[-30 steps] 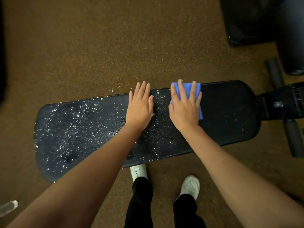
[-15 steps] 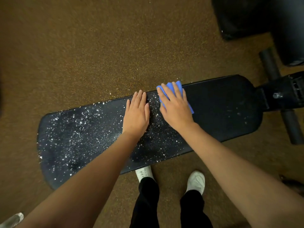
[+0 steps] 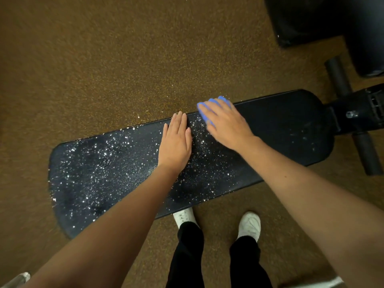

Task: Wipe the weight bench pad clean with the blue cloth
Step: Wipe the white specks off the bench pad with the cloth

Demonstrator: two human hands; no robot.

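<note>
A long black weight bench pad (image 3: pixel 291 129) runs across the view, its left and middle parts covered in white specks, its right part mostly dark. My right hand (image 3: pixel 226 123) presses the blue cloth (image 3: pixel 204 107) against the pad's far edge; only the cloth's edges show past my fingers, blurred. My left hand (image 3: pixel 175 145) lies flat on the speckled pad just left of it, fingers together, holding nothing.
Brown speckled floor (image 3: pixel 104 69) surrounds the bench. Black bench frame and foam rollers (image 3: pixel 336 75) stand at the right, with dark equipment (image 3: pixel 307 19) at the top right. My legs and white shoes (image 3: pixel 249 224) are below the pad's near edge.
My right hand has slid the cloth leftward along the pad's far edge, toward my left hand. The left hand's fingers have drawn together; it stays flat on the pad.
</note>
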